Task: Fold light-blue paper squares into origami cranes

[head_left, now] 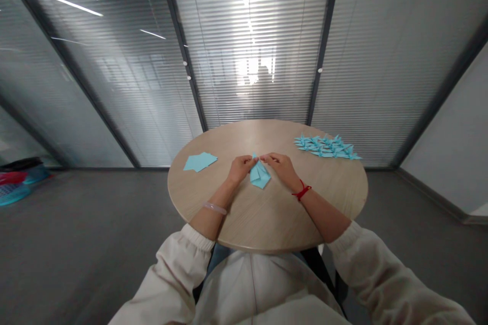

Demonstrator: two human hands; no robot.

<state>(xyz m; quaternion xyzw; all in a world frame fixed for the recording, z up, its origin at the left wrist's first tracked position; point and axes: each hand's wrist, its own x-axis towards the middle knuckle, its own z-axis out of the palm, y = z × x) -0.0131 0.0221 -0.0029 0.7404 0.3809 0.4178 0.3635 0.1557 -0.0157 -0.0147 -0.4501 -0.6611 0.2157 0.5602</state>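
Observation:
A partly folded piece of light blue origami paper (261, 176) lies in front of me near the middle of the round table (267, 223). Its creased, pointed end is away from me, between my fingertips. My left hand (241, 167) pinches the paper's far left edge with thumb and fingers. On the other side, my right hand (280, 163) has its fingers closed at the far right edge of the same paper. The fingers hide part of the far tip.
Several folded blue paper cranes (328, 146) stand grouped at the table's far right. Flat blue paper sheets (200, 161) lie at the left. Glass panels with blinds (259, 96) rise behind the table. Blue and red baskets (17, 183) stand on the floor far left.

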